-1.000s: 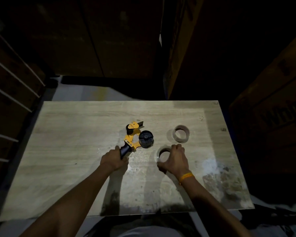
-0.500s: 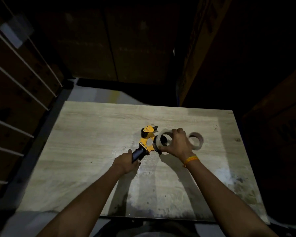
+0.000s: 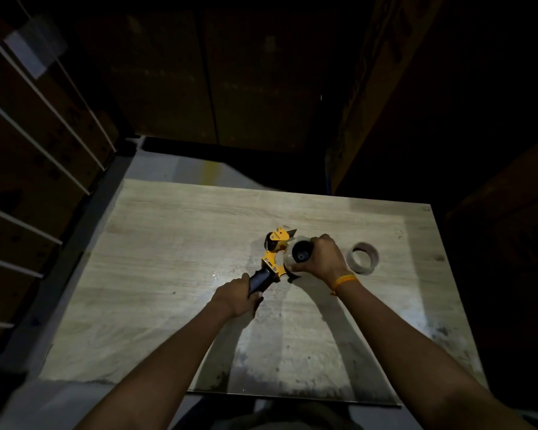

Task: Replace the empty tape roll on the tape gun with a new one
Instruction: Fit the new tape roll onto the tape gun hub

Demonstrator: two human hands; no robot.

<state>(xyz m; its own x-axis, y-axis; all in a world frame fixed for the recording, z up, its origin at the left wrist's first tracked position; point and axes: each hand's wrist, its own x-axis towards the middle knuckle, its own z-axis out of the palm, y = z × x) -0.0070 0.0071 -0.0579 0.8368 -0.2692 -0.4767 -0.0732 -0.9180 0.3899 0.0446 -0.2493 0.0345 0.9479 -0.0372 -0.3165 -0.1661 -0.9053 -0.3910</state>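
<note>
A yellow and black tape gun lies on the pale wooden table. My left hand grips its black handle. My right hand holds a tape roll that sits over the gun's black hub, whose dark centre shows through the roll's hole. Another roll, a brown cardboard ring, lies flat on the table just right of my right hand. An orange band circles my right wrist.
Dark cardboard boxes stand behind the table and to the right. Shelving with white rails runs along the left side. The near right part of the table is stained dark.
My right hand lifted the tape roll off the table, carried it left and set it over the gun's hub. My left hand kept hold of the handle. The camera view shifted.
</note>
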